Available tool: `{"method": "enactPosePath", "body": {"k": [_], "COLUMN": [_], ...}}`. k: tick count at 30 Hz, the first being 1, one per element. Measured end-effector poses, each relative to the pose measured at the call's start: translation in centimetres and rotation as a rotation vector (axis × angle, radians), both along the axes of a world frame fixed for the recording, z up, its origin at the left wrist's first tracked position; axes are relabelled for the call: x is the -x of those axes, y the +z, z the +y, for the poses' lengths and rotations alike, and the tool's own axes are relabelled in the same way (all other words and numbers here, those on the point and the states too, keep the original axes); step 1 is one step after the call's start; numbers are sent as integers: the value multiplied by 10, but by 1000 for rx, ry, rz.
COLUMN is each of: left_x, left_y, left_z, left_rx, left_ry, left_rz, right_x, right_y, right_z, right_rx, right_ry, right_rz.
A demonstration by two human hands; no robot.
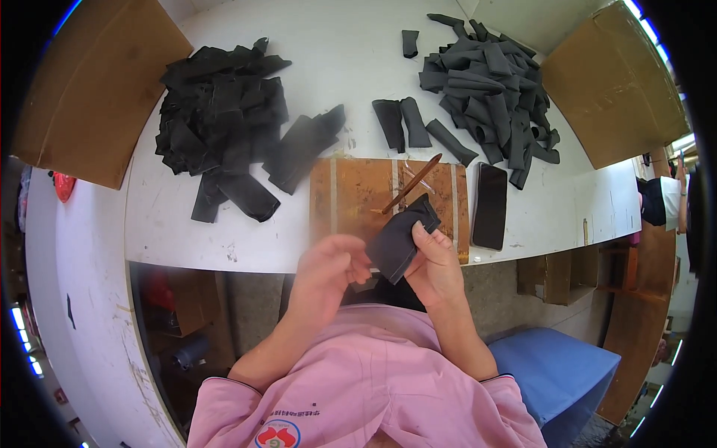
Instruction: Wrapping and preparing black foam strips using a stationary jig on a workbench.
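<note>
At the near edge of the brown board (352, 200), the left hand (328, 270) sat just off the left corner, blurred; its fingers were loosely curled, and whether they touched or pinched anything could not be told. The right hand (439, 265), at the near right corner, had its thumb on top and its fingers underneath, closed on a dark grey cloth piece (396, 245).

That piece hung over the board's near edge, between the hands. Its long axis slanted from far right to near left, so its near end faced the left fingers and lay just to their right. The left hand was the nearer to that end; the right held the piece by its right side.

Beyond the cloth, a reddish-brown stick (412, 184) slanted across the board toward its far right. A dark phone (490, 207) lay just right of the board. Past its far edge, on the white desk (336, 48), were a few loose pieces (389, 125), with one heap (224, 108) far left of the board and another heap (493, 86) far right.
</note>
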State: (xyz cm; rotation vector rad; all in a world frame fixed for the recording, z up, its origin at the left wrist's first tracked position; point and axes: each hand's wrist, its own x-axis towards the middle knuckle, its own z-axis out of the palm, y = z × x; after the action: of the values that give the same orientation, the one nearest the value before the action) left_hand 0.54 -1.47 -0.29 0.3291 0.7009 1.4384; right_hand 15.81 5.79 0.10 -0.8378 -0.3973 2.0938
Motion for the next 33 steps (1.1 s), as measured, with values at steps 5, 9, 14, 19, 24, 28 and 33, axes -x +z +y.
{"method": "enactPosePath", "body": {"k": [5, 9, 14, 19, 24, 28, 33], "left_x": [-10, -13, -13, -13, -13, -10, -7], "left_y": [-1, -2, 0, -2, -3, 0, -6], "left_z": [1, 2, 1, 2, 2, 3, 2], "left_rx": [74, 85, 112, 136, 132, 129, 122], "left_ry": [-15, -37, -37, -36, -40, -29, -10], "left_rz": [34, 52, 21, 50, 50, 17, 34], "right_x": [-6, -5, -7, -9, -6, -6, -5], "right_y": [-7, -8, -12, -16, -14, -13, -13], "right_z": [-3, -4, -2, 0, -2, -1, 1], "right_rx": [46, 55, 35, 40, 36, 3, 10], "right_ry": [5, 17, 18, 25, 27, -16, 15], "right_rz": [-18, -6, -6, -5, -35, -52, -54]}}
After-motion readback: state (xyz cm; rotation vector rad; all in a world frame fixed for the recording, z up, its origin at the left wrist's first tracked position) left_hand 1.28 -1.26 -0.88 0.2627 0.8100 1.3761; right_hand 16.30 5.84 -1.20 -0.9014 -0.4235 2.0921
